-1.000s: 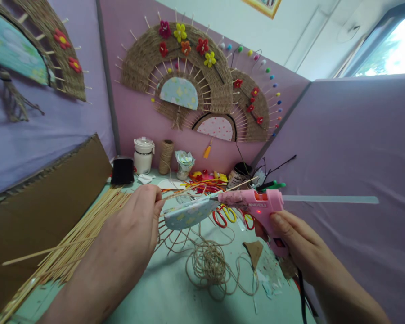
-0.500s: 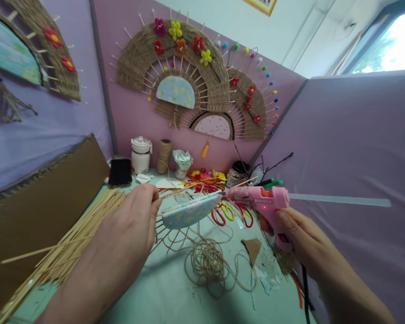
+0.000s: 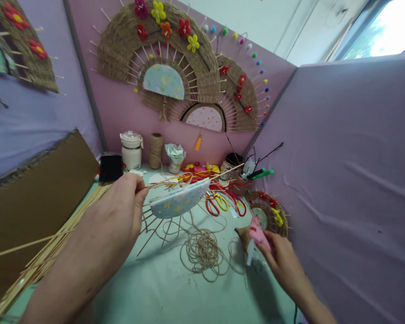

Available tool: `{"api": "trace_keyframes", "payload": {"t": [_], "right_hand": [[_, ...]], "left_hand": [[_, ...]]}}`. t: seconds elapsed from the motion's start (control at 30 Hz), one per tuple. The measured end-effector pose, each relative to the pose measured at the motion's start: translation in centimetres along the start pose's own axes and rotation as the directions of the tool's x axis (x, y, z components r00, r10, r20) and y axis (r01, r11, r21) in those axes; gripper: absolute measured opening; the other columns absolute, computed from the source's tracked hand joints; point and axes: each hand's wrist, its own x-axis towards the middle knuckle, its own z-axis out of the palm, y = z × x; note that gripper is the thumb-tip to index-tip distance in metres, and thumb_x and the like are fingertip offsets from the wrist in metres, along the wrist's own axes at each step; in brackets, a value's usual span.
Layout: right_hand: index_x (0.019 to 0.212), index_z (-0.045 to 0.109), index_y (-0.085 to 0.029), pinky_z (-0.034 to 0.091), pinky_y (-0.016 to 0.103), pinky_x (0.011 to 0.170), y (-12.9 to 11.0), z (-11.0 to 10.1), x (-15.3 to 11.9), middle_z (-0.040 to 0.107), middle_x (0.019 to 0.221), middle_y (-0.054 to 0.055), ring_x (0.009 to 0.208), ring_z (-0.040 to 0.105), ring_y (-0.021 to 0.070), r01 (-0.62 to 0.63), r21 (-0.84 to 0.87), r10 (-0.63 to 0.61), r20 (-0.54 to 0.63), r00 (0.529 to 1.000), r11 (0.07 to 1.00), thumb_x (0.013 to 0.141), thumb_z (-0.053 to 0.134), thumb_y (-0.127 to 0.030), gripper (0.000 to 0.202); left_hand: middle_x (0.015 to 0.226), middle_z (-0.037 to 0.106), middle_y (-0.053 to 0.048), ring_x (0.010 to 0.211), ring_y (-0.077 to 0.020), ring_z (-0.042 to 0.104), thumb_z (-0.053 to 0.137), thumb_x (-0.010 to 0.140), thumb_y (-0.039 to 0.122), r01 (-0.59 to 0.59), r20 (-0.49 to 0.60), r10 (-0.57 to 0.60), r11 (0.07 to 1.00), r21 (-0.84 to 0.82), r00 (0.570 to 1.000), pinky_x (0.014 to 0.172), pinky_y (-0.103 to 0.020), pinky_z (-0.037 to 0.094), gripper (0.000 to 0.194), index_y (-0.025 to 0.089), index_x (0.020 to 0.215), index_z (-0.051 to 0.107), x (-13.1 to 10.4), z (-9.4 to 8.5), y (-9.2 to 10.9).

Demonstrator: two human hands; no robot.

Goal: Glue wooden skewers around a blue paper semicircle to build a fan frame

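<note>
My left hand (image 3: 121, 207) is closed on the edge of a half-round fan frame (image 3: 180, 202), covered in pale blue flowered cloth with thin sticks fanning out below it. The frame hangs tilted above the table, and its gripped edge is hidden by my fingers. At the right, my right hand (image 3: 283, 256) is wrapped round a pink hot glue gun (image 3: 257, 231), held low over the table beside a brown scrap (image 3: 243, 236). Between the hands lies a loose tangle of twine (image 3: 204, 252).
Bamboo sticks (image 3: 50, 252) lie at the left beside a cardboard panel (image 3: 37, 202). Behind the frame are red and yellow scissors (image 3: 212, 204), a white jar (image 3: 131, 150), a twine spool (image 3: 155, 150) and a pot with pens (image 3: 241, 182). Finished woven fans (image 3: 118, 54) hang on the wall.
My right hand has moved the glue gun away from the frame's right end, down toward the table, and turned it. My left hand still holds the frame. The view has shifted slightly.
</note>
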Motion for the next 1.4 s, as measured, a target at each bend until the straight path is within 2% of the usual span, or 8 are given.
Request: {"api": "trace_keyframes", "payload": {"t": [0.17,0.3,0.53,0.77,0.9,1.03,1.23,1.4], "right_hand": [[0.094,0.066,-0.017,0.052,0.043,0.075,3.9,5.3,-3.4,0.07,0.091,0.015,0.085,0.063,0.0306,0.031,-0.277,-0.001,0.11,0.994,0.96,0.09,0.048,-0.042,0.031],[0.097,0.069,-0.017,0.052,0.048,0.08,2.5,3.0,-1.6,0.068,0.104,0.02,0.094,0.064,0.0342,0.131,-0.383,-0.076,0.156,0.985,0.914,0.081,0.06,-0.033,0.025],[0.112,0.063,-0.025,0.05,0.037,0.087,-11.2,-6.0,7.6,0.069,0.109,0.009,0.101,0.064,0.0225,0.416,0.189,-0.416,-0.041,0.908,0.89,0.095,0.051,-0.033,0.022],[0.106,0.067,-0.022,0.046,0.039,0.091,-19.9,-3.7,15.8,0.073,0.108,0.005,0.103,0.064,0.0215,0.535,0.318,-0.587,0.09,0.805,0.783,0.091,0.059,-0.02,0.017],[0.104,0.067,-0.019,0.049,0.033,0.083,-20.6,-1.9,17.3,0.075,0.102,0.005,0.093,0.068,0.0171,0.413,0.525,-0.59,0.228,0.774,0.744,0.088,0.06,-0.019,0.017],[0.088,0.067,-0.016,0.05,0.027,0.073,-20.7,-1.8,17.2,0.072,0.084,0.002,0.077,0.066,0.0132,0.27,0.66,-0.522,0.216,0.825,0.701,0.081,0.067,-0.021,0.009],[0.086,0.066,-0.017,0.048,0.025,0.075,-20.4,-3.1,16.9,0.068,0.083,0.0,0.078,0.061,0.011,0.282,0.73,-0.521,0.118,0.846,0.622,0.08,0.065,-0.021,0.007],[0.081,0.072,-0.017,0.05,0.028,0.073,-19.3,-3.6,16.6,0.072,0.081,0.002,0.074,0.064,0.013,0.221,0.745,-0.509,0.18,0.842,0.629,0.077,0.068,-0.026,0.01]], "left_hand": [[0.072,0.055,-0.001,0.059,-0.0193,0.051,0.034,0.093,0.035,0.027,0.02,-0.027,1.0,0.0,0.999,0.055,-0.031,0.031,0.013,0.026,0.086,0.041,0.2,-0.2,0.2],[0.074,0.056,-0.002,0.062,-0.0196,0.052,0.035,0.092,0.034,0.012,0.003,-0.012,1.0,-0.016,1.0,0.054,-0.031,0.031,0.013,0.025,0.084,0.04,0.3,-0.2,0.5],[0.072,0.054,0.0,0.06,-0.0178,0.052,0.034,0.094,0.035,-0.001,0.0,0.001,1.0,0.012,1.0,0.054,-0.03,0.032,0.016,0.024,0.084,0.04,0.2,0.0,0.4],[0.072,0.054,0.001,0.059,-0.0163,0.053,0.031,0.095,0.034,0.01,0.009,-0.01,1.0,0.017,1.0,0.053,-0.028,0.033,0.018,0.024,0.084,0.041,0.2,0.0,0.5],[0.072,0.055,0.0,0.058,-0.016,0.054,0.031,0.096,0.033,0.013,0.016,-0.013,1.0,0.022,1.0,0.051,-0.028,0.033,0.019,0.023,0.085,0.043,0.1,-0.1,0.6],[0.071,0.054,0.0,0.059,-0.0161,0.055,0.032,0.096,0.033,0.008,0.012,-0.009,1.0,0.025,1.0,0.051,-0.028,0.033,0.019,0.023,0.085,0.043,0.1,0.0,0.6],[0.073,0.054,0.001,0.062,-0.0169,0.055,0.034,0.096,0.033,-0.011,0.007,0.011,1.0,0.023,1.0,0.053,-0.028,0.033,0.017,0.023,0.086,0.043,0.2,0.1,0.4],[0.074,0.054,0.001,0.061,-0.0169,0.054,0.033,0.097,0.033,-0.012,0.023,0.012,1.0,0.028,1.0,0.054,-0.029,0.033,0.018,0.023,0.086,0.044,0.1,0.2,0.2]]}}
